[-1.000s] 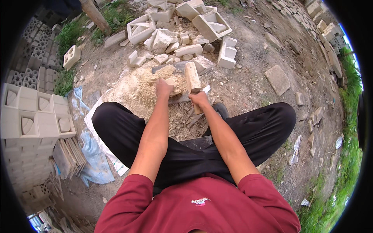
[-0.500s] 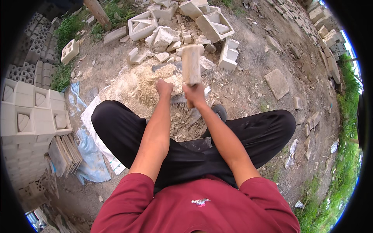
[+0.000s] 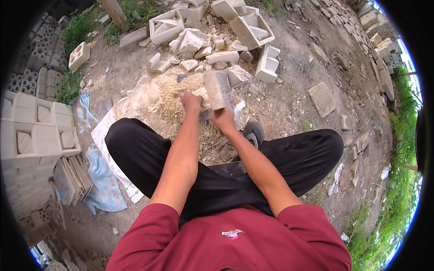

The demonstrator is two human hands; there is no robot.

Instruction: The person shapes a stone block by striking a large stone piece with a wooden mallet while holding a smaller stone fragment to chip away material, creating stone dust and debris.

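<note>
My right hand [image 3: 223,120] is wrapped round the handle of a mallet [image 3: 217,89] with a big, blocky, pale-and-grey head, smeared by motion. Just left of it, my left hand [image 3: 192,102] is closed on a pale chunk of block [image 3: 202,95]. The mallet head hangs close beside this chunk; whether they touch I cannot tell. Beyond and left of my hands lies a mound of crushed, sandy rubble [image 3: 162,97], partly on a white sheet [image 3: 110,135]. Part of a dark, flat piece [image 3: 184,77] sticks out behind the mound.
Broken hollow blocks [image 3: 251,31] and fragments are piled beyond my hands. Stacked pale blocks [image 3: 38,124], leaning flat boards [image 3: 74,178] and blue plastic [image 3: 104,185] are at the left. A flat slab [image 3: 322,99] lies right. My sandalled foot [image 3: 254,133] is near the mallet.
The mallet's head has come down and swung slightly left, toward the chunk. My right hand has dropped a little nearer to me, while my left hand stays almost in place.
</note>
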